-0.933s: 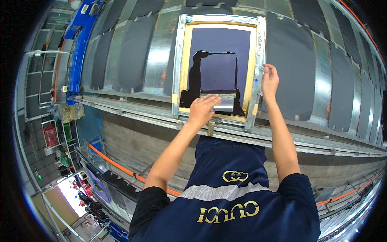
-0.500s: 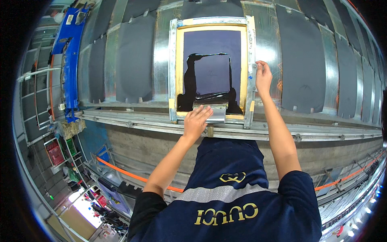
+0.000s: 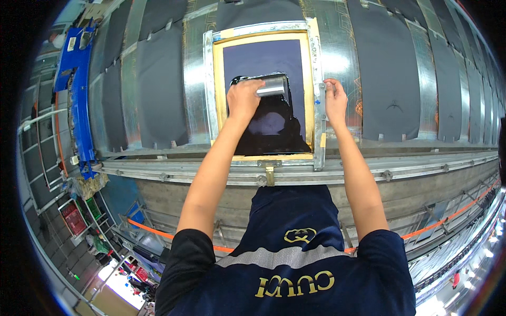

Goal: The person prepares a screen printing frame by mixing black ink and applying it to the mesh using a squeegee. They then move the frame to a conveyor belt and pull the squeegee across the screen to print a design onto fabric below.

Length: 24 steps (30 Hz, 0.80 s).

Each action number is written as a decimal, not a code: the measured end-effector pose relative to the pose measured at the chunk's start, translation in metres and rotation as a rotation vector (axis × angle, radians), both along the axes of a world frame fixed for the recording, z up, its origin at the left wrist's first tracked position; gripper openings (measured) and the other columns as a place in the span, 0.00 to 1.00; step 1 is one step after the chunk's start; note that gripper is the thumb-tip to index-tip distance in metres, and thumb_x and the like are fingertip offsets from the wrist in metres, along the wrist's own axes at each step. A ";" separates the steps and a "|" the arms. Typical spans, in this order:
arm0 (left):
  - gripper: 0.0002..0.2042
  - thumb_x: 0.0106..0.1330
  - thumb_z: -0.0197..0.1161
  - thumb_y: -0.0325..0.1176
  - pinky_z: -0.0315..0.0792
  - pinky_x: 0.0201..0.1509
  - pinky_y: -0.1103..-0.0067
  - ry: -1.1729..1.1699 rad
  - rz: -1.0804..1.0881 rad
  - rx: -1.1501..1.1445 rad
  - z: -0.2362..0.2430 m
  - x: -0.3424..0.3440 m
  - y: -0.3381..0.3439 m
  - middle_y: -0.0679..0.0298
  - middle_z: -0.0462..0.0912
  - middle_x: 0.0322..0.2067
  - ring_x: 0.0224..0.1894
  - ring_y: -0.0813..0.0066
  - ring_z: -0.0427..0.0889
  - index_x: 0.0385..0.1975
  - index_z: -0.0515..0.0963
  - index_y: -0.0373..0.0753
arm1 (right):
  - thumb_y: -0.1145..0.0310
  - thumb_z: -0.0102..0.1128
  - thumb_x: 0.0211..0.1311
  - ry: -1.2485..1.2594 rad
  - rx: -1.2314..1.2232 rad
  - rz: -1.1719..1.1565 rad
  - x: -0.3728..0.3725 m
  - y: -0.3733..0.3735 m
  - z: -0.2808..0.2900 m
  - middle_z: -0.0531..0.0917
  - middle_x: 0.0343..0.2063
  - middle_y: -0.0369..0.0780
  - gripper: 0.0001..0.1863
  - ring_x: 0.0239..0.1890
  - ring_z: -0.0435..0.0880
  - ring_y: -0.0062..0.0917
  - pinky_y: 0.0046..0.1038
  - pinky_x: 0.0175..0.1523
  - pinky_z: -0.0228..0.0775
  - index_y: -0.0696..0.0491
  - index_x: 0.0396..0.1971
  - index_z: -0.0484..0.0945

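Observation:
A screen-printing frame [image 3: 314, 63], with metal sides and yellow tape along its inner border, lies on the long table in front of me. My left hand [image 3: 244, 100] is closed on a squeegee [image 3: 272, 87] with a grey metal handle, held over the upper middle of the mesh. Glossy black ink [image 3: 284, 139] covers the nearer part of the mesh, and the dark violet mesh [image 3: 263, 55] shows beyond it. My right hand [image 3: 336, 102] has curled fingers at the frame's right side. The squeegee's lower edge is hidden in the dark ink.
Dark grey fabric panels [image 3: 387, 79] lie in rows on the shiny metal table [image 3: 337, 63]. A metal rail [image 3: 211, 171] with a brass-coloured bracket [image 3: 270, 175] runs along the near edge. At far left stands a blue machine part [image 3: 79, 100]; an orange pipe [image 3: 158, 231] passes below.
My left hand has carried the squeegee from the frame's near edge toward its far part. Black ink now spreads over the former square outline. My right hand remains at the frame's right side.

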<state>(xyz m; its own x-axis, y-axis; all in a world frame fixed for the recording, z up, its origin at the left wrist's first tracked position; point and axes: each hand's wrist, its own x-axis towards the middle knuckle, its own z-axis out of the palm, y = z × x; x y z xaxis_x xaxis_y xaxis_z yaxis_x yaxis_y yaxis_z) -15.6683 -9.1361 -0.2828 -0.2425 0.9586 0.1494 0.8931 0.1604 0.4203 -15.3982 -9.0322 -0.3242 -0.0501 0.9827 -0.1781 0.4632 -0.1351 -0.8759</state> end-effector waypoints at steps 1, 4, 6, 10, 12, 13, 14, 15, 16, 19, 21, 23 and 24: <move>0.18 0.53 0.69 0.20 0.82 0.50 0.68 0.004 -0.007 0.016 -0.004 0.009 -0.010 0.67 0.92 0.45 0.47 0.64 0.89 0.42 0.91 0.49 | 0.58 0.56 0.79 0.010 -0.006 -0.006 0.002 0.001 -0.003 0.71 0.17 0.37 0.13 0.24 0.69 0.21 0.33 0.34 0.65 0.51 0.48 0.84; 0.23 0.52 0.65 0.17 0.78 0.51 0.66 0.047 -0.082 0.000 -0.018 0.031 -0.066 0.70 0.91 0.48 0.53 0.67 0.87 0.45 0.89 0.51 | 0.59 0.56 0.79 0.042 -0.002 -0.028 0.006 -0.001 -0.013 0.72 0.18 0.37 0.13 0.24 0.68 0.20 0.32 0.33 0.64 0.52 0.48 0.84; 0.24 0.50 0.68 0.18 0.76 0.53 0.68 0.053 -0.089 -0.040 -0.015 0.046 -0.102 0.71 0.91 0.49 0.56 0.68 0.87 0.46 0.89 0.52 | 0.60 0.56 0.79 0.047 0.018 -0.038 0.004 0.001 -0.015 0.73 0.19 0.37 0.13 0.24 0.68 0.20 0.31 0.33 0.63 0.52 0.48 0.84; 0.21 0.50 0.68 0.18 0.81 0.52 0.68 -0.030 -0.064 0.026 -0.006 0.039 -0.093 0.69 0.92 0.47 0.51 0.65 0.90 0.42 0.90 0.50 | 0.61 0.56 0.79 0.019 0.131 -0.031 0.004 0.001 -0.016 0.73 0.20 0.36 0.12 0.24 0.67 0.20 0.31 0.33 0.63 0.51 0.48 0.84; 0.18 0.52 0.68 0.19 0.84 0.52 0.68 -0.140 -0.023 0.067 0.001 0.019 -0.053 0.67 0.92 0.45 0.48 0.62 0.90 0.40 0.91 0.49 | 0.61 0.56 0.79 0.016 0.135 -0.027 0.005 0.003 -0.017 0.73 0.20 0.36 0.12 0.24 0.67 0.20 0.31 0.33 0.63 0.51 0.48 0.84; 0.17 0.54 0.68 0.21 0.84 0.51 0.68 -0.133 0.049 0.014 0.004 0.010 -0.031 0.67 0.92 0.45 0.47 0.61 0.90 0.41 0.91 0.50 | 0.61 0.56 0.79 0.017 0.091 -0.017 0.003 0.002 -0.017 0.73 0.20 0.36 0.12 0.24 0.67 0.20 0.32 0.33 0.63 0.51 0.48 0.84; 0.16 0.56 0.69 0.23 0.84 0.51 0.68 -0.128 0.108 -0.042 0.006 0.003 -0.010 0.66 0.92 0.45 0.46 0.61 0.90 0.42 0.91 0.50 | 0.61 0.56 0.79 0.017 0.045 -0.019 0.003 -0.001 -0.013 0.73 0.19 0.36 0.12 0.24 0.67 0.20 0.32 0.33 0.63 0.51 0.48 0.84; 0.15 0.57 0.69 0.25 0.83 0.50 0.67 -0.071 0.087 -0.072 0.004 -0.006 0.006 0.66 0.92 0.44 0.46 0.60 0.90 0.42 0.91 0.51 | 0.60 0.55 0.79 -0.009 0.013 -0.009 0.000 -0.003 -0.001 0.71 0.19 0.36 0.12 0.24 0.67 0.21 0.32 0.33 0.63 0.51 0.47 0.84; 0.15 0.58 0.70 0.26 0.83 0.50 0.66 -0.012 0.048 -0.105 0.004 -0.012 0.020 0.65 0.92 0.44 0.45 0.60 0.90 0.42 0.91 0.52 | 0.60 0.55 0.79 -0.006 0.035 -0.006 0.003 -0.002 -0.004 0.72 0.19 0.36 0.12 0.23 0.67 0.21 0.32 0.33 0.63 0.51 0.47 0.84; 0.15 0.58 0.68 0.25 0.83 0.49 0.65 0.029 0.037 -0.102 0.000 -0.001 0.018 0.65 0.92 0.44 0.45 0.60 0.90 0.42 0.91 0.51 | 0.61 0.56 0.79 0.008 0.083 0.000 0.009 -0.004 -0.013 0.72 0.19 0.36 0.12 0.23 0.68 0.22 0.32 0.33 0.64 0.50 0.47 0.84; 0.16 0.57 0.64 0.21 0.83 0.50 0.65 0.060 0.031 -0.119 -0.006 0.011 -0.007 0.65 0.92 0.44 0.45 0.60 0.90 0.40 0.91 0.50 | 0.61 0.56 0.78 0.037 0.105 -0.004 0.005 -0.001 -0.012 0.73 0.19 0.37 0.11 0.23 0.69 0.22 0.32 0.34 0.65 0.50 0.46 0.84; 0.17 0.54 0.63 0.19 0.82 0.49 0.65 0.006 -0.003 -0.038 -0.007 0.028 -0.042 0.67 0.92 0.44 0.46 0.62 0.90 0.38 0.91 0.49 | 0.61 0.56 0.78 0.025 0.049 -0.010 0.006 0.001 -0.014 0.75 0.19 0.38 0.11 0.24 0.71 0.23 0.33 0.35 0.67 0.50 0.46 0.85; 0.17 0.53 0.63 0.19 0.82 0.49 0.64 0.000 -0.012 -0.020 -0.012 0.035 -0.062 0.68 0.92 0.44 0.47 0.64 0.90 0.38 0.90 0.49 | 0.62 0.56 0.78 0.019 0.020 -0.009 0.006 0.001 -0.014 0.76 0.19 0.38 0.11 0.24 0.71 0.23 0.34 0.36 0.68 0.50 0.46 0.85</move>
